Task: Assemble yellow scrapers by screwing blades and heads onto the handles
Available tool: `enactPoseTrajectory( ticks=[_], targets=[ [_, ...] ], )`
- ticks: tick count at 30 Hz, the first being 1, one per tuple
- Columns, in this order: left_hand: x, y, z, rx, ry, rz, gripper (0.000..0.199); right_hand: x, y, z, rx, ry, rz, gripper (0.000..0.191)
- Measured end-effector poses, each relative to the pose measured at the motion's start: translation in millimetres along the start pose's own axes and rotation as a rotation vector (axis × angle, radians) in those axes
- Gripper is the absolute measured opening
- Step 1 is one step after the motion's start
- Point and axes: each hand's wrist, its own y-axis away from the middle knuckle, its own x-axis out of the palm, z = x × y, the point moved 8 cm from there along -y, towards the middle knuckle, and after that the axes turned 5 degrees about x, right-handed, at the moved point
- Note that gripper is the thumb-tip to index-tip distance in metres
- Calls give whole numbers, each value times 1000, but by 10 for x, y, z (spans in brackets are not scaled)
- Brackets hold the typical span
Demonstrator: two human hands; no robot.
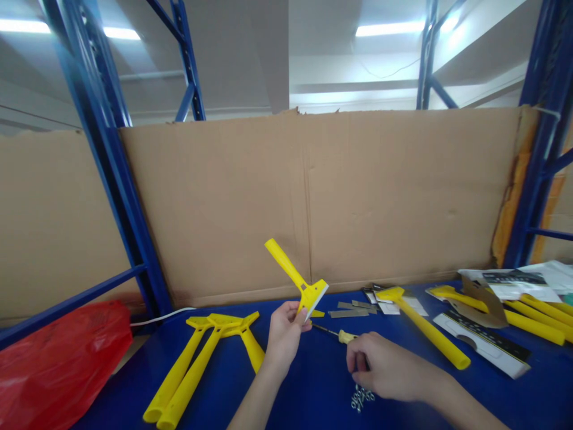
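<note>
Blue tabletop; yellow scraper pinched above it in left hand, white edge on, fastening unclear; right hand curled beside screwdriver, grip unclear; other scrapers lie unheld.

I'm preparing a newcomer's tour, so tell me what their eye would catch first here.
Probably the yellow scraper raised in the left hand, against brown cardboard. Next, likely the glossy red plastic at far left, then the yellow tools on the blue tabletop, left of that hand.
</note>
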Motion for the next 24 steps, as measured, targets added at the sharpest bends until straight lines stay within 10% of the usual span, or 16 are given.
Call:
enactPoseTrajectory(
  ticks=[10,24],
  targets=[
    [103,98,-25,-91,45,43,22,61,-22,-40,18,-66,30,15],
    [186,144,23,-118,17,58,24,134,-239,-48,81,-825,-116,19]
  ],
)
